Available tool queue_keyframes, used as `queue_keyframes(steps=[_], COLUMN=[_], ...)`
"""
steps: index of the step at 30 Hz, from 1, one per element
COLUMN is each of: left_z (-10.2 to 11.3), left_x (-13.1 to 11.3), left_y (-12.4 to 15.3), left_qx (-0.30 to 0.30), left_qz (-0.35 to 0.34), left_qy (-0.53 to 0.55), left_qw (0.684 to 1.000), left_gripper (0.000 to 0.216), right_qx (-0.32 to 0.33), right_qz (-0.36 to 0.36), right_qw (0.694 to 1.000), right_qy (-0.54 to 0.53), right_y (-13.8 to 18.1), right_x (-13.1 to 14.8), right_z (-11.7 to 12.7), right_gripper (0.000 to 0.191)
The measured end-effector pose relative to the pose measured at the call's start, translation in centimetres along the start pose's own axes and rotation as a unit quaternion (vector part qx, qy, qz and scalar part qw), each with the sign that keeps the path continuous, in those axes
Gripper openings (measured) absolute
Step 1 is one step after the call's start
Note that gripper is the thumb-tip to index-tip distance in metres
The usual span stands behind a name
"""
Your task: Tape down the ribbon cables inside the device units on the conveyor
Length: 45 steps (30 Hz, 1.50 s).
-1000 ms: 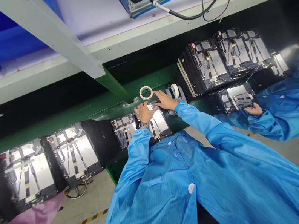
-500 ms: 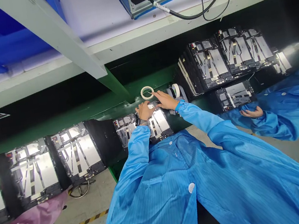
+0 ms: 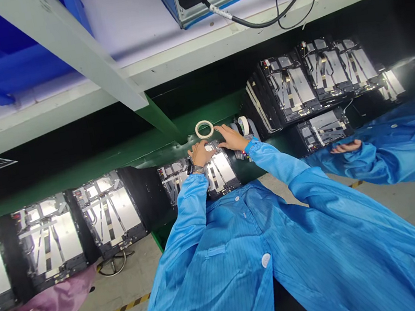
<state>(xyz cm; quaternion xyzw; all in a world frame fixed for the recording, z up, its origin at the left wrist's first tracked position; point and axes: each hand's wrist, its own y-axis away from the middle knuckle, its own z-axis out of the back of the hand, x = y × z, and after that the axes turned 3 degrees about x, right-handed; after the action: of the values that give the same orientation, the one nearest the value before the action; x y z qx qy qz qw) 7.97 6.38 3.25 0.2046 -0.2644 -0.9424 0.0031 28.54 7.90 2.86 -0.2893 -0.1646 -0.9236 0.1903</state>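
A laptop-like electronic panel [image 3: 219,171], silver with dark ribbon strips and a black frame, lies in front of my body. My left hand [image 3: 199,154], a watch on its wrist, rests on the panel's upper left part with fingers spread. Over the upper right corner is my right hand [image 3: 232,138], its thumb and forefinger apart. Its forefinger is close to a roll of cream tape [image 3: 204,129] lying just beyond the panel. Any small piece under the fingertips is too small to make out. A second panel [image 3: 174,178] sits left of my left wrist.
More panels [image 3: 110,210] line the bench to the left, near a pink sleeve [image 3: 60,302]. Stacked panels [image 3: 290,86] stand at right, beside a white tape roll [image 3: 244,125]. Another person's hand [image 3: 346,146] is by a lower panel [image 3: 324,129]. A shelf beam [image 3: 191,57] crosses above.
My hands stay almost in place; the right forefinger and thumb look slightly further apart. At right, the other person's hand and blue sleeve have shifted slightly upward.
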Motion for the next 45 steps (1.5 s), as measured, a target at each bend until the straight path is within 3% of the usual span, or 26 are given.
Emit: queue_keyframes(steps=[17,21,25,29,33,45], left_z=[0.4,0.4,0.3,0.2,0.0,0.3], left_x=[0.2,0.1,0.1,0.2,0.5,0.3], left_y=[-0.7,-0.5,-0.7,-1.1,-1.2,-1.0], left_qx=[0.017,0.015,0.015,0.018,0.017,0.018], left_qz=[0.013,0.014,0.024,0.026,0.017,0.022], left_qy=[0.011,0.015,0.025,0.025,0.024,0.032], left_qw=[1.0,1.0,0.999,0.999,0.999,0.999], left_gripper=[0.058,0.058,0.056,0.055,0.058,0.057], right_qx=[0.043,0.028,-0.002,0.086,0.156,0.177], right_qz=[0.065,0.06,-0.005,-0.016,-0.005,-0.002], right_qw=[0.99,0.994,1.0,0.995,0.988,0.983], right_qy=[0.116,0.086,-0.013,-0.05,-0.008,0.048], right_y=[-0.4,-0.7,-0.6,-0.6,-1.2,-2.5], right_x=[2.3,1.9,1.3,1.7,2.9,3.7], right_z=[0.9,1.2,1.7,1.8,1.3,1.2], right_gripper=[0.081,0.082,0.078,0.083,0.086,0.094])
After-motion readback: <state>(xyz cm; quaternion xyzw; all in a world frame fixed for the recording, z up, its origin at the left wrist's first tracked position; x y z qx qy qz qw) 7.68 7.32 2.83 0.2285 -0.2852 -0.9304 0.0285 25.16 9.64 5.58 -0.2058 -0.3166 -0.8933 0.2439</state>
